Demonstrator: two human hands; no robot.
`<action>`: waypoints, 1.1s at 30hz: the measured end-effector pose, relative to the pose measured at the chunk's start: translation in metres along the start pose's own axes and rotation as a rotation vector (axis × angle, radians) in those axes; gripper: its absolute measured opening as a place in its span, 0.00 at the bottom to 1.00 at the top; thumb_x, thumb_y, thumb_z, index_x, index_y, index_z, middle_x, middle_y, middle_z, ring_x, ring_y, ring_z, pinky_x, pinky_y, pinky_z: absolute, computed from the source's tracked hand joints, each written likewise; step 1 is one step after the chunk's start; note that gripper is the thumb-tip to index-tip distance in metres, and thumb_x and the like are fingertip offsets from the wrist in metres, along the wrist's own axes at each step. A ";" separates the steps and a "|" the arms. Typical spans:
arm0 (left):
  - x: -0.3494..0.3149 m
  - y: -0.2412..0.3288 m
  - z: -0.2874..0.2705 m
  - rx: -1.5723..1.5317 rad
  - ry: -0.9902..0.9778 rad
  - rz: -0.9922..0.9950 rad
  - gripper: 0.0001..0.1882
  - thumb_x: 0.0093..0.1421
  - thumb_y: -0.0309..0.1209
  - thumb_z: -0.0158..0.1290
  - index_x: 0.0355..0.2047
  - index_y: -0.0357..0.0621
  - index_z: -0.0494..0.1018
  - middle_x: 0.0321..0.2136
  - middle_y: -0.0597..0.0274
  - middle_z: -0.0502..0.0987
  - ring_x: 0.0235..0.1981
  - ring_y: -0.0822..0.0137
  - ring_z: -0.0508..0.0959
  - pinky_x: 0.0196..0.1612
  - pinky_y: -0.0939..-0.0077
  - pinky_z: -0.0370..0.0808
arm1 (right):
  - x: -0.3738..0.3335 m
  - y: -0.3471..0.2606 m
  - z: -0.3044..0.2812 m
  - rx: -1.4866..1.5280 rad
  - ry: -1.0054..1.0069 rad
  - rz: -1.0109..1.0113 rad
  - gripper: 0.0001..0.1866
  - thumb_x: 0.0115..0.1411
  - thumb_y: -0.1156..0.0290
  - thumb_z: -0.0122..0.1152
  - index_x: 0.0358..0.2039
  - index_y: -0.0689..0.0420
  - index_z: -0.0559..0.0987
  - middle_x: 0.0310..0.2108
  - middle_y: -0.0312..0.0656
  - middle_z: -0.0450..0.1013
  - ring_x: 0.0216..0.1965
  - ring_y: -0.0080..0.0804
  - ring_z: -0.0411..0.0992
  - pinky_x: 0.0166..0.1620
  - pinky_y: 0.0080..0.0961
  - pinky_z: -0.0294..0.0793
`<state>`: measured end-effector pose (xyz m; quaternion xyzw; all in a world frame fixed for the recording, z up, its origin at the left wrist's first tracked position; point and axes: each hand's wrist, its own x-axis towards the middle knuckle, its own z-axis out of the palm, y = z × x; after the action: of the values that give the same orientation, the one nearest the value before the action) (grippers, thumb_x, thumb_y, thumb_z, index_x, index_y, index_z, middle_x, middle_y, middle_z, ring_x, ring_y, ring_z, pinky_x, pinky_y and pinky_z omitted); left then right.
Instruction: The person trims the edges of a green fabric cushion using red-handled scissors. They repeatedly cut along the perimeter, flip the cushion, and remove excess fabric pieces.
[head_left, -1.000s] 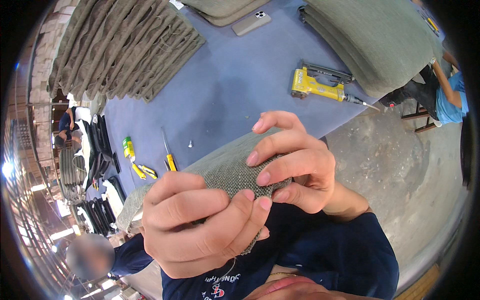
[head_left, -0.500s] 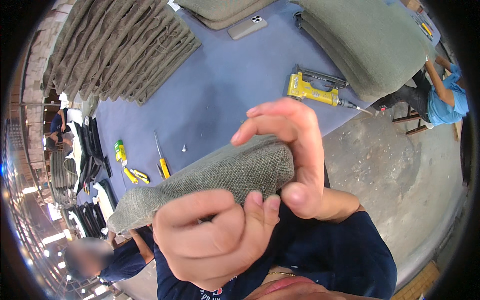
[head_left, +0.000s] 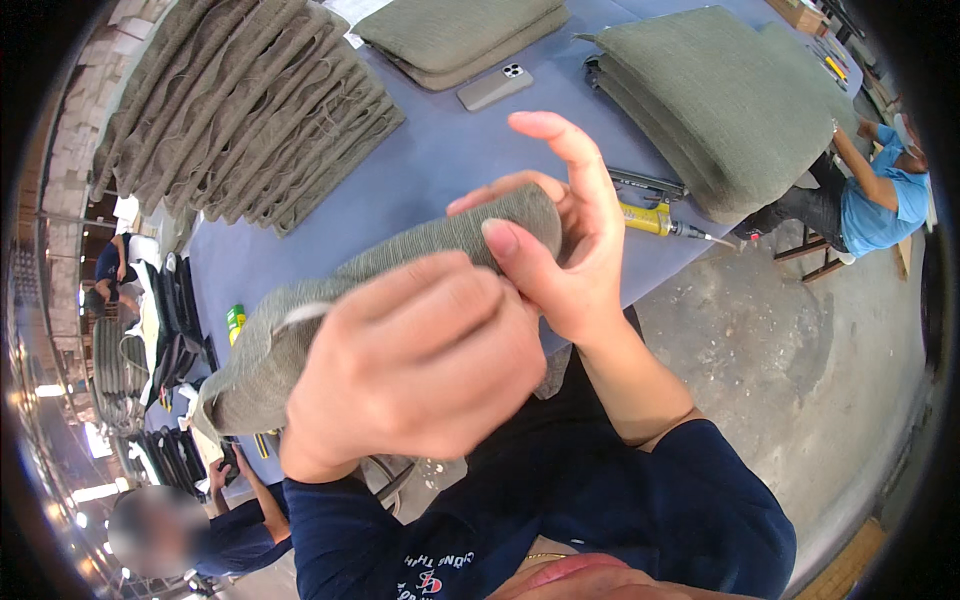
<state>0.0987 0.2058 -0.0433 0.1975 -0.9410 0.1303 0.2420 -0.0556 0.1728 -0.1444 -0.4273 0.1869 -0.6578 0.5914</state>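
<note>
A grey-green fabric-covered cushion (head_left: 255, 345) is held up in front of my chest, above the blue table (head_left: 420, 140). My left hand (head_left: 415, 365) is closed in a fist on its near edge; motion smears it a little, and its fingertips are hidden. A thin white sliver (head_left: 303, 315) shows on the fabric beside that hand. At the cushion's right end, my right hand (head_left: 570, 235) grips it with the thumb pressed on the near face. The right index finger stands raised, and other fingers pass behind the cushion.
Behind my right hand lies a yellow staple gun (head_left: 645, 218), partly hidden. Stacked green cushions (head_left: 720, 110) and more folded covers (head_left: 240, 110) surround a phone (head_left: 495, 88). One person in light blue (head_left: 885, 200) sits at right; another in dark clothing (head_left: 245, 525) is at lower left.
Both hands and the cushion have risen away from my body. My right thumb has come onto the cushion's near face, and the cushion has turned, now covering the screwdriver and pliers.
</note>
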 end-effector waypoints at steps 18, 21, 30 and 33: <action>0.018 -0.076 0.022 -0.683 -0.594 -0.572 0.36 0.79 0.59 0.40 0.72 0.48 0.71 0.70 0.50 0.73 0.72 0.55 0.70 0.75 0.65 0.62 | -0.003 0.039 -0.010 -0.214 0.131 -0.684 0.59 0.55 0.75 0.77 0.76 0.61 0.42 0.67 0.63 0.60 0.48 0.42 0.79 0.51 0.34 0.80; 0.034 -0.060 0.006 -0.742 -0.708 -0.892 0.31 0.82 0.51 0.37 0.76 0.48 0.66 0.73 0.49 0.69 0.74 0.58 0.68 0.77 0.65 0.59 | 0.016 0.056 -0.016 -0.222 0.156 -0.908 0.59 0.51 0.73 0.79 0.74 0.62 0.46 0.69 0.62 0.57 0.49 0.42 0.78 0.52 0.37 0.76; 0.006 -0.095 0.016 -0.842 -0.507 -0.639 0.31 0.81 0.42 0.46 0.78 0.40 0.61 0.72 0.55 0.70 0.72 0.65 0.70 0.73 0.70 0.64 | 0.043 0.072 -0.020 -0.331 0.079 -0.954 0.46 0.62 0.53 0.69 0.73 0.60 0.58 0.72 0.56 0.59 0.61 0.45 0.71 0.65 0.46 0.69; 0.026 -0.089 0.000 -0.892 -0.698 -0.747 0.31 0.80 0.39 0.50 0.78 0.39 0.60 0.67 0.57 0.75 0.64 0.69 0.74 0.69 0.72 0.68 | 0.045 0.071 -0.024 -0.406 0.092 -0.980 0.45 0.54 0.68 0.74 0.69 0.64 0.61 0.66 0.58 0.63 0.57 0.45 0.71 0.60 0.42 0.70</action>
<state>0.1165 0.1183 -0.0170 0.4211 -0.7963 -0.4341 0.0110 -0.0278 0.1084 -0.1961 -0.5411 0.1146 -0.8256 0.1114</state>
